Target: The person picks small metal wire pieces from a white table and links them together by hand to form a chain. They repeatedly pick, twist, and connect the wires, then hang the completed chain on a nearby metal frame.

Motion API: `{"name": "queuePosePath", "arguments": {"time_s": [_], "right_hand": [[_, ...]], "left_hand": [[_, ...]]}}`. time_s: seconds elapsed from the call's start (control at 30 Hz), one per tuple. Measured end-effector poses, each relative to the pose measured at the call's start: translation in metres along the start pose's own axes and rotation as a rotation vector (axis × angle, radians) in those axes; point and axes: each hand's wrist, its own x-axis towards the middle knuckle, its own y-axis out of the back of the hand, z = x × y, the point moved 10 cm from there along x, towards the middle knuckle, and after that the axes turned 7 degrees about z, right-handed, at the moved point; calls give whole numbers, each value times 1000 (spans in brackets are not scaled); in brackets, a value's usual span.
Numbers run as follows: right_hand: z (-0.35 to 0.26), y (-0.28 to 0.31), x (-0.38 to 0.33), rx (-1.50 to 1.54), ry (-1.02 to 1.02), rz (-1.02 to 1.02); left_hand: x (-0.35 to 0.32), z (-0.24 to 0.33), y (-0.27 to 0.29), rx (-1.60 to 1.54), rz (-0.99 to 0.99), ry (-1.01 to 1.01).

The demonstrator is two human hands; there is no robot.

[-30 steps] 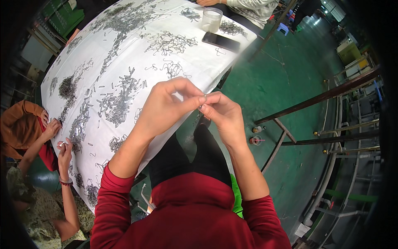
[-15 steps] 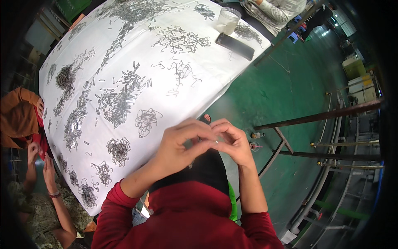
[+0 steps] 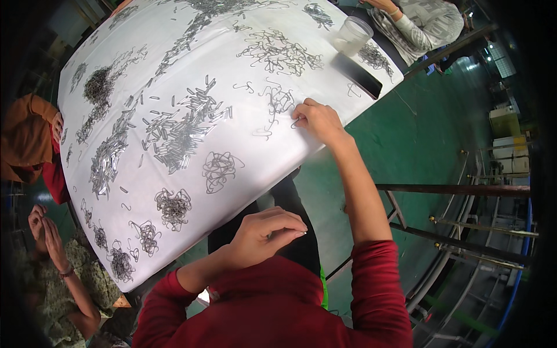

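Note:
My right hand (image 3: pixel 319 120) reaches over the white-covered table (image 3: pixel 249 159), its fingertips pinched on a thin bent wire hook (image 3: pixel 295 123) at the surface. Just left of those fingers lies a loose cluster of S-shaped wire hooks (image 3: pixel 279 100). My left hand (image 3: pixel 264 233) stays close to my body, off the table, with thumb and fingers pressed together. A tiny bright tip shows at its fingertips; the rest of that thing is hidden.
Small metal strips (image 3: pixel 180 136) lie heaped mid-table, and tangled hook piles (image 3: pixel 173 209) sit along the near side. A black phone (image 3: pixel 358 76) and a clear plastic tub (image 3: pixel 353 35) stand at the far right. Co-workers' hands (image 3: pixel 51 238) show at left; another person's sleeve (image 3: pixel 426 29) is beyond.
My hands were together before my body; the right has moved forward and up to the hooks on the table. The left stays pinched near my body, slightly lower. The view has shifted.

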Motion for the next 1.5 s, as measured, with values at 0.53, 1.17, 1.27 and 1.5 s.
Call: {"name": "queuePosePath", "arguments": {"time_s": [0.53,1.17,1.27,1.5], "right_hand": [[-22,0,-107,1319,-547,147],[-99,43,-227,1643,-769,543],[-100,47,-228,1606,-714,690],[-104,50,-226,1548,-643,804]], "left_hand": [[-17,-14,-1,42,131,25],[-20,-3,2,102,305,-111],[-20,-2,3,121,344,-130],[-18,-5,7,135,426,-149]]}}
